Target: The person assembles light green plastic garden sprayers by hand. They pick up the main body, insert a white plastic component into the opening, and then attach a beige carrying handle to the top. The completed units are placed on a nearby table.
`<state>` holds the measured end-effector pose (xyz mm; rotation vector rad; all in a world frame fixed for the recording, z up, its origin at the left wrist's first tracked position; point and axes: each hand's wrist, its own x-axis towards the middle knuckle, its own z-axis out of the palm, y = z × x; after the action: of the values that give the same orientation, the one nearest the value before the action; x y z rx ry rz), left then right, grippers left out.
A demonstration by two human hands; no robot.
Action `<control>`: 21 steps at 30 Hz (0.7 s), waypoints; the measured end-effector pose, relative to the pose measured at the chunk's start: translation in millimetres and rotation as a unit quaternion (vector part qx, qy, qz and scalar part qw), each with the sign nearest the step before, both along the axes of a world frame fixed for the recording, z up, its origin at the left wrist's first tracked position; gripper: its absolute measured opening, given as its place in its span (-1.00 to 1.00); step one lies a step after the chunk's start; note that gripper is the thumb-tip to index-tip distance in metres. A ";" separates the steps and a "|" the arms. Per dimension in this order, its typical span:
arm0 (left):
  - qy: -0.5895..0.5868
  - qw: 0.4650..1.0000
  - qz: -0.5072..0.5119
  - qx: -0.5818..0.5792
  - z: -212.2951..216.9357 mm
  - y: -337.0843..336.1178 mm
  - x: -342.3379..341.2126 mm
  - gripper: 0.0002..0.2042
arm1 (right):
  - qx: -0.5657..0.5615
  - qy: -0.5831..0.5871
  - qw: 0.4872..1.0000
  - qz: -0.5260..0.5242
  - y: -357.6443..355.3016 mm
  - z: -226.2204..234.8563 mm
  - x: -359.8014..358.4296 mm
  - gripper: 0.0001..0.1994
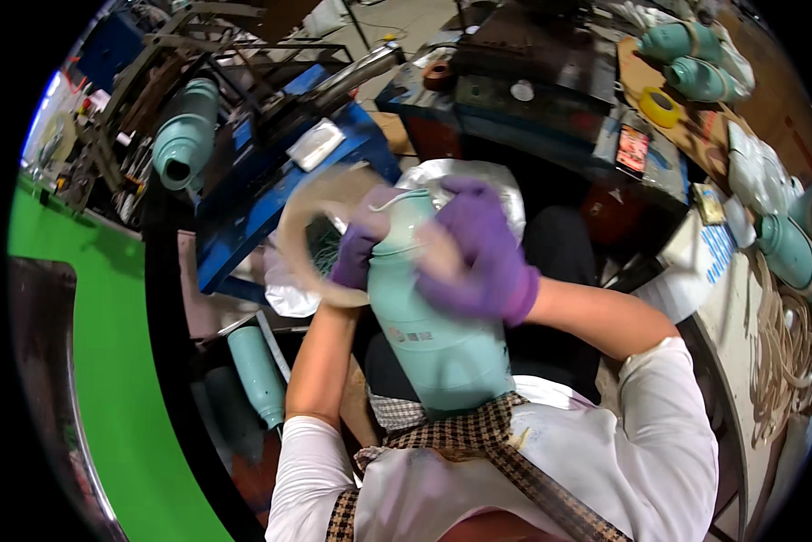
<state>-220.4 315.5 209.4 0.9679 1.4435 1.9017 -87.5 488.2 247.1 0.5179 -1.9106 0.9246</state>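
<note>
A teal bottle-shaped vessel stands tilted between my legs, its base against my checked apron and its narrow neck away from me. My left hand, in a purple glove, is closed at the left side of the neck. A wide beige hoop, blurred, hangs around that hand and wrist. My right hand, also gloved in purple, is over the right side of the neck and shoulder. Motion smears its fingers, and a beige blur shows by them. Whether the right hand grips anything is unclear.
More teal vessels lie at left, lower left and right. A blue metal bench stands left. Right are a yellow tape roll, a phone and a bundle of beige bands. Silvery plastic lies beyond my hands.
</note>
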 end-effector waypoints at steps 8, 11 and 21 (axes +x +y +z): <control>-0.026 0.998 0.004 0.052 20.9 8.9 8.6 -0.34 | -0.300 -0.051 0.947 0.101 -6.1 -6.2 -2.8 -0.85; -0.299 0.903 -0.014 0.308 21.8 16.0 4.0 -0.31 | -0.476 -0.098 0.848 0.211 36.0 -47.3 -49.8 -0.83; -0.002 0.990 -0.119 0.072 0.1 6.3 -7.5 -0.81 | -0.538 -0.242 0.647 0.484 65.0 -94.5 -52.0 -0.30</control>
<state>-227.9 321.8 209.5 1.1475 1.1426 1.8482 -139.4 553.2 152.6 0.5294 -0.9484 2.8599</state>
